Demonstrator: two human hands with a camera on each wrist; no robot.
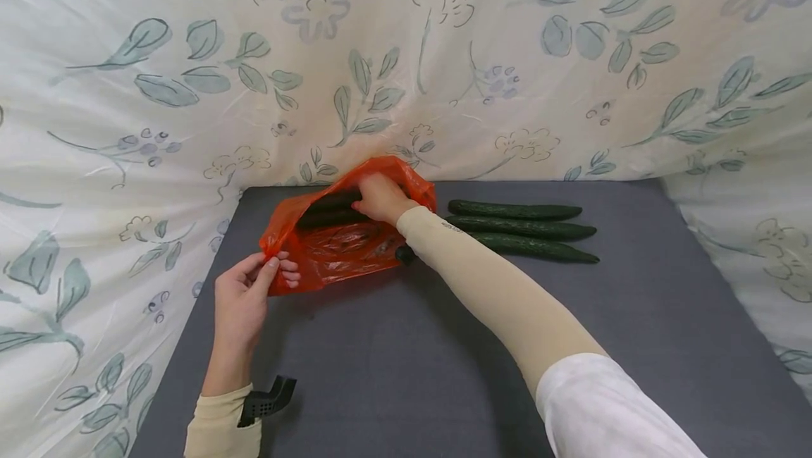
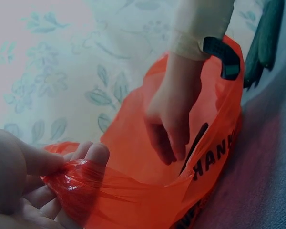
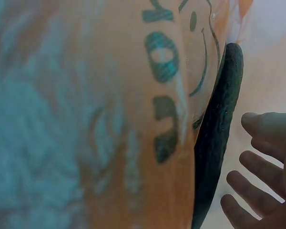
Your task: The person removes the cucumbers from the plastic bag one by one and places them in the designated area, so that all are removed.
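Note:
At the left, my left hand (image 1: pixel 244 296) pinches the rim of a red plastic bag (image 1: pixel 342 261) between thumb and fingers. My right hand (image 1: pixel 380 197) is inside the bag's mouth. In the right wrist view its fingers (image 3: pixel 257 191) are spread and loosely bent, apart from a dark green cucumber (image 3: pixel 219 129) in the bag. Two dark cucumbers (image 1: pixel 330 218) show inside the bag in the head view. Black printed letters (image 2: pixel 212 160) mark the bag's side.
Several cucumbers (image 1: pixel 526 227) lie side by side on the grey table (image 1: pixel 393 373), right of the bag. One dark rounded end (image 1: pixel 404 254) shows beside my right forearm, which hides part of them. Floral cloth (image 1: pixel 444 91) hangs behind and at both sides.

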